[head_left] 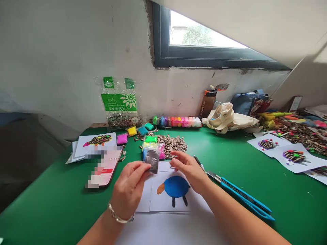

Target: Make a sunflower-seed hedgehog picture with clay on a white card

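Between the thumb and fingers of my left hand is a small clear packet of black modelling clay, held upright above the papers. My right hand hovers to its right, fingers apart and curved, with nothing visible in them. Below both hands, a white card carries a flat animal shape with a blue clay body, an orange head and dark legs. Behind the packet lie several coloured clay packets and a heap of striped sunflower seeds.
A phone and cards with seed-covered animals lie left. A blue utility knife rests right of my right forearm. Along the wall stand a seed bag, a row of clay, a brown bottle and a cloth bag.
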Demonstrator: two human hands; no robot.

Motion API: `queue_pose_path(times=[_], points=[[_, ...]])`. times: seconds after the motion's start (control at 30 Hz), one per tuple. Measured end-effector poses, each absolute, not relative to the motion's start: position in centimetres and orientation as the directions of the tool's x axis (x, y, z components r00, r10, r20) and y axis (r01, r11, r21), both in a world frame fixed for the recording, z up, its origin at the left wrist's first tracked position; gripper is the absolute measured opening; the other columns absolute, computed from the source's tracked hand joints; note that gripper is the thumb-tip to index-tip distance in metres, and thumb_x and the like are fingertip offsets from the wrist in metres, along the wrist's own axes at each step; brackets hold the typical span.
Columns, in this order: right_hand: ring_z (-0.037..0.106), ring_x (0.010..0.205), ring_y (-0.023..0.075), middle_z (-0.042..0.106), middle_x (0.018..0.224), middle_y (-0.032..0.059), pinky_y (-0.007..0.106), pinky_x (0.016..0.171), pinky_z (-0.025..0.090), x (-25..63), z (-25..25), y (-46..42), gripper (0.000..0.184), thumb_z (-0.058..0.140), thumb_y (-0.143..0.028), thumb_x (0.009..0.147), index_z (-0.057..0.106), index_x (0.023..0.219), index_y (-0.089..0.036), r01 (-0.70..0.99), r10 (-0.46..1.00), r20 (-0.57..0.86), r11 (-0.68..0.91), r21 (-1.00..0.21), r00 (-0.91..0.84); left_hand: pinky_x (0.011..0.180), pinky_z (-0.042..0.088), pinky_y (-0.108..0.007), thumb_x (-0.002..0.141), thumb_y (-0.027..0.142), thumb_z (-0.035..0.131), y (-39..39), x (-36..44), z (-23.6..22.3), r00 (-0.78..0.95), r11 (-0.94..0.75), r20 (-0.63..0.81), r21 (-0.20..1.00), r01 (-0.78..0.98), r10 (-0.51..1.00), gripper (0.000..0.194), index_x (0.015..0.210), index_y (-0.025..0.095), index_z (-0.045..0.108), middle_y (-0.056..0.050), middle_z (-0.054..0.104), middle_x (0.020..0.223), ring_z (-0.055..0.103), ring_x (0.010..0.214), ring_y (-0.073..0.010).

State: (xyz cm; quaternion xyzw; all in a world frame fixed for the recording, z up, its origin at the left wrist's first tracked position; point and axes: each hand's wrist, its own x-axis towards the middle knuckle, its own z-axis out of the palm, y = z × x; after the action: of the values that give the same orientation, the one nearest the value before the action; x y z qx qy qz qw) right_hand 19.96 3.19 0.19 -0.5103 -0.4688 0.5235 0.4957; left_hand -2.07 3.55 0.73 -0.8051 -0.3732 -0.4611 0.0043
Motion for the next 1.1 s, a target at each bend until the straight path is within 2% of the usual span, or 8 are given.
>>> queue_pose_path(times=[0.07,0.2,0.33,0.43,0.53,0.6,0.7,1.1], points=[[0.060,0.075,0.0159,0.065,0.082,0.0037,0.025,0.061,0.047,19.6,0.7,2.9,0.045,0.066,-0.040,0.076,0.057,0.116,-0.020,-0.214,0.986,-0.144,-0.158,-0.964,-0.079,0.086,0.053,-0.032,0.088,0.011,0.052,2.6,-1.1,0.6,0.373,-0.780,0.723,0.367,0.507,0.582,0.032,0.115,0.027,0.060,-0.005,0.060,0.105,0.060,0.100,-0.0199],[0.048,0.053,0.0080,0.056,0.063,-0.0021,0.021,0.050,0.037,19.1,1.5,2.5,0.026,0.070,-0.034,0.072,0.062,0.088,-0.016,-0.309,0.977,-0.110,-0.164,-0.937,-0.184,0.086,0.054,-0.034,0.088,0.016,0.057,2.0,-0.4,0.1,0.433,-0.778,0.651,0.464,0.423,0.623,0.037,0.122,0.029,0.055,-0.006,0.062,0.107,0.061,0.100,-0.0211],[0.051,0.056,0.0091,0.058,0.066,-0.0024,0.022,0.053,0.040,18.6,1.7,2.0,0.023,0.071,-0.032,0.071,0.061,0.084,-0.017,-0.283,0.985,-0.066,-0.109,-0.953,-0.159,0.083,0.055,-0.037,0.082,0.038,0.065,2.1,-0.3,0.3,0.364,-0.527,0.402,0.764,0.372,0.840,0.064,0.139,0.027,0.038,-0.010,0.060,0.120,0.061,0.103,-0.0248],[0.054,0.058,0.0105,0.059,0.069,-0.0022,0.024,0.056,0.045,17.9,1.3,1.4,0.020,0.067,-0.032,0.073,0.061,0.088,-0.019,-0.191,0.983,-0.022,-0.057,-0.980,-0.180,0.065,0.056,-0.029,0.083,0.038,0.060,2.3,0.1,0.6,0.428,-0.296,0.158,0.914,0.277,0.890,0.044,0.125,0.023,0.055,-0.006,0.068,0.095,0.066,0.080,-0.0205],[0.054,0.063,0.0122,0.060,0.078,0.0004,0.027,0.059,0.047,17.6,1.0,1.0,0.023,0.063,-0.027,0.076,0.062,0.099,-0.022,0.091,0.987,0.151,0.156,-0.984,-0.059,0.059,0.052,-0.025,0.082,0.033,0.060,2.3,0.3,0.8,0.411,-0.216,0.081,0.931,0.294,0.908,0.026,0.105,0.022,0.066,-0.001,0.067,0.077,0.062,0.067,-0.0166],[0.054,0.067,0.0130,0.059,0.088,0.0027,0.029,0.062,0.048,17.7,1.0,0.7,0.026,0.060,-0.022,0.078,0.061,0.103,-0.024,0.280,0.938,0.345,0.328,-0.902,0.014,0.062,0.051,-0.025,0.081,0.031,0.061,2.3,0.3,0.9,0.374,-0.237,0.111,0.921,0.308,0.921,0.022,0.101,0.023,0.067,0.000,0.067,0.078,0.061,0.070,-0.0162],[0.055,0.075,0.0148,0.057,0.093,0.0047,0.031,0.068,0.049,17.9,1.1,0.4,0.021,0.055,-0.015,0.083,0.062,0.100,-0.025,0.415,0.832,0.554,0.504,-0.757,0.001,0.064,0.050,-0.025,0.081,0.030,0.061,2.3,0.0,0.9,0.359,-0.263,0.135,0.903,0.339,0.924,0.021,0.100,0.024,0.067,0.001,0.067,0.080,0.060,0.072,-0.0164],[0.053,0.080,0.0186,0.062,0.088,0.0066,0.034,0.071,0.047,18.2,1.5,0.2,0.021,0.054,-0.010,0.085,0.064,0.097,-0.023,0.639,0.719,0.684,0.584,-0.501,-0.120,0.057,0.047,-0.021,0.084,0.028,0.059,2.2,-0.2,1.0,0.401,-0.446,0.276,0.783,0.433,0.874,0.023,0.106,0.026,0.066,0.004,0.068,0.078,0.056,0.062,-0.0123]])
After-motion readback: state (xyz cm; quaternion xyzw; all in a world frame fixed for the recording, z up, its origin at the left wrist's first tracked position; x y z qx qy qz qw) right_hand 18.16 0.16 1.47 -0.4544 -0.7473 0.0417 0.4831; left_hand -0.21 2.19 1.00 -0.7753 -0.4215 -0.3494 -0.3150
